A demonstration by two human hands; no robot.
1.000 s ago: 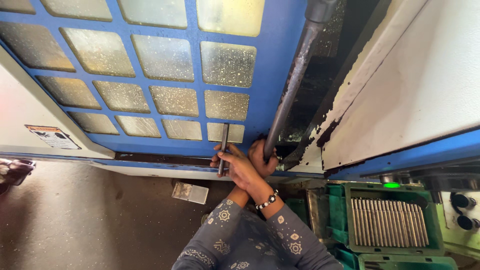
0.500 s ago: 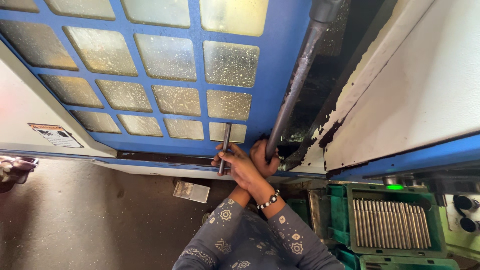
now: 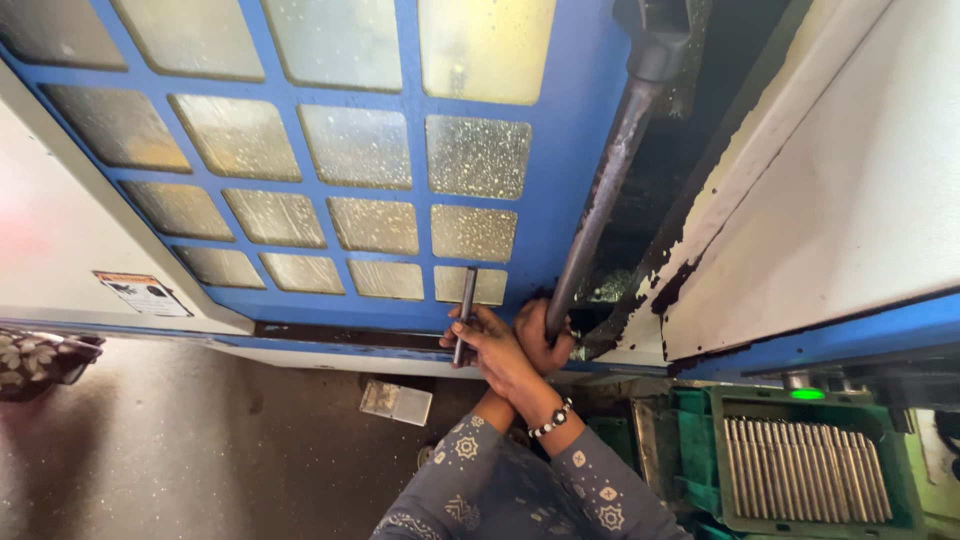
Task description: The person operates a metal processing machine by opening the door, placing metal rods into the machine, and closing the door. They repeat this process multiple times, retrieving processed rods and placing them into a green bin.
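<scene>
Head view: your two hands cross at the lower edge of a blue machine door fitted with a grid of speckled, yellowed window panes. Your left hand, with a beaded bracelet at the wrist, is closed around a slim dark metal rod. The fingers wrap its lower half, and the rod stands nearly upright, its upper end lying over the bottom row of panes. Your right hand sits just behind the left. Its fingers curl around the lower end of the long dark door handle bar, which runs up and to the right along the door's edge. Both grips are firmly closed; no fingers are spread.

To the right of the handle, a white panel with chipped paint along its edge borders a dark gap. Below it, a green tray holds a row of grey metal bars laid side by side, well apart from your hands. A small silvery block lies on the dark floor, near your forearms. Your patterned grey sleeves fill the bottom of the frame.
</scene>
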